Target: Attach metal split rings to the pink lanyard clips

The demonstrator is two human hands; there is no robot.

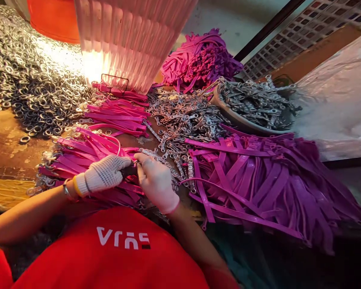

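My left hand (104,174), in a white dotted knit glove with a yellow cuff, is closed around a pink strap (116,139) that curves up behind it. In a thin white glove, my right hand (156,180) pinches close against the left fingertips. A small dark piece (130,170) shows between the hands; its kind is hidden by the fingers. Under and behind my left hand lies a bundle of pink straps (78,154) with metal rings at their left ends. Just beyond my right hand lie loose metal chain pieces (183,116).
Purple straps (243,176) heap up at the right, with another strap pile (201,60) at the back. A bowl (231,112) overflows with chain pieces. Metal rings (42,88) cover the left side. A ribbed translucent panel (129,40) stands ahead, near an orange container (54,20).
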